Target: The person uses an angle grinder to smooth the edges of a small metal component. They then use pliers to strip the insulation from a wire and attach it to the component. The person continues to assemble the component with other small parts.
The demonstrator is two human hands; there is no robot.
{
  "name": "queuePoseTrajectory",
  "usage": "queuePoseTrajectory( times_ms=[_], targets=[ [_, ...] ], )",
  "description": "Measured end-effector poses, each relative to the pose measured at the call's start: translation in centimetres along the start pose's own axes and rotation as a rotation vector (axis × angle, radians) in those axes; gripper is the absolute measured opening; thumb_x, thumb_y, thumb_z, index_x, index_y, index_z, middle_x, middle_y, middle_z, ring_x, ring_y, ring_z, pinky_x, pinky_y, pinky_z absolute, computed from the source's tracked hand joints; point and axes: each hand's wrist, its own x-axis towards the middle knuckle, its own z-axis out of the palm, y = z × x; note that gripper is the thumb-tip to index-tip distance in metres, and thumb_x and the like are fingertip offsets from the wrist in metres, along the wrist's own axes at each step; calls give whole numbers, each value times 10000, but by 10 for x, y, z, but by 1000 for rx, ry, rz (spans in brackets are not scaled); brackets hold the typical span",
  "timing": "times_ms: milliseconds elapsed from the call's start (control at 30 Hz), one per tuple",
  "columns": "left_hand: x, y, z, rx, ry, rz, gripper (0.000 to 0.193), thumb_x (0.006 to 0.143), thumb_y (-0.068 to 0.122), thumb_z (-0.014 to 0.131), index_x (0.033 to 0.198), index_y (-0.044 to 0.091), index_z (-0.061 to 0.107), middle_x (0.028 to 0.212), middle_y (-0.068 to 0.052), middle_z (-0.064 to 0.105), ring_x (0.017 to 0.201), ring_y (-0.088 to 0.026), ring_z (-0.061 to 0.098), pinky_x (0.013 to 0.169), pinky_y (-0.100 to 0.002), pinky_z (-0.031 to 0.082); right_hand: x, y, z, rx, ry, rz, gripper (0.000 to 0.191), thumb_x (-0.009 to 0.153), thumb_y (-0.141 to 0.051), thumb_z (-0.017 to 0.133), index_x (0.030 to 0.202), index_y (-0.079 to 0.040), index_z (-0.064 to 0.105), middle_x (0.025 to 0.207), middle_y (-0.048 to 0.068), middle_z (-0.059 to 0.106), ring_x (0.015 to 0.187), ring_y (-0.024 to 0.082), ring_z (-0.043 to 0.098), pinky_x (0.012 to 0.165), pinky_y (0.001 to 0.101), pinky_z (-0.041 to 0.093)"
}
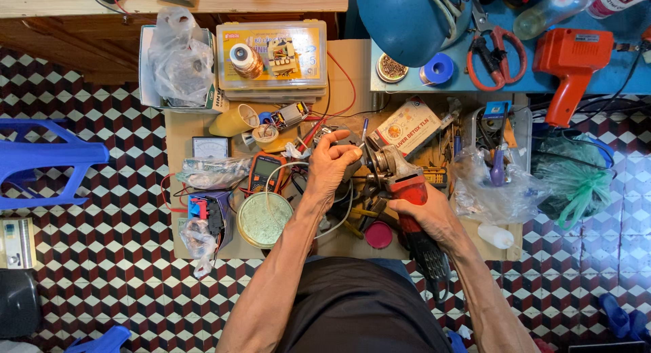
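Gripping red plastic angle grinder (401, 190), right hand (428, 216), left hand (330, 164) at metal head.

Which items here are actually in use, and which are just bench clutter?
In use:
- red angle grinder, held in the right hand
- left hand, at the grinder's head

Lying about:
- red scissors
- orange heat gun
- multimeter
- round tin
- clear parts box

hands 2 (332, 164) (424, 210) | angle grinder 1 (400, 180) | scissors 1 (496, 53) | multimeter 1 (266, 171)
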Motion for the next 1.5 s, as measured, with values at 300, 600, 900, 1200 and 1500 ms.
queuePoseTrajectory(
  times_ms=[300, 600, 900, 1200, 1500],
  targets=[
    [-1, 0, 5, 16, -8, 10, 590, 831, 99, 763, 1366, 9, 532, 1000, -72, 756, 952, -131, 680, 919, -290, 517, 0, 4, -4, -15, 0, -8, 654, 703, -463, 765, 1227, -91, 645, 1086, 93, 719, 965, 219, 675, 858, 371, 526],
    [0, -1, 3, 32, -15, 14, 572, 827, 101, 769, 1351, 27, 551, 987, -61, 756, 945, -123, 673, 915, -296, 511, -2, 2, -4, 17, -6, -4, 640, 705, -447, 773, 1218, -83, 655, 1069, 88, 725, 948, 204, 668, 850, 355, 525],
    [0, 0, -1, 46, -25, 10, 572, 829, 110, 774, 1353, 36, 556, 969, -45, 762, 938, -110, 669, 924, -287, 503, -3, 0, -2, -7, -7, 9, 668, 694, -464, 769, 1242, -100, 648, 1113, 89, 722, 990, 216, 673, 878, 371, 521],
    [-1, 0, -4, 17, -26, 17, 577, 835, 103, 770, 1361, 26, 545, 981, -50, 758, 936, -108, 664, 922, -281, 497, -2, 1, 0, -7, -13, 21, 665, 691, -464, 771, 1231, -96, 650, 1111, 92, 717, 998, 225, 675, 887, 382, 521],
    [-2, 19, 1, -249, -70, 42, 590, 866, 48, 742, 1386, -13, 468, 997, -79, 709, 894, -121, 654, 843, -245, 537, -1, 3, -3, 78, 32, 37, 646, 684, -445, 793, 1206, -87, 661, 1048, 87, 707, 937, 229, 679, 807, 390, 557]
  ],
)
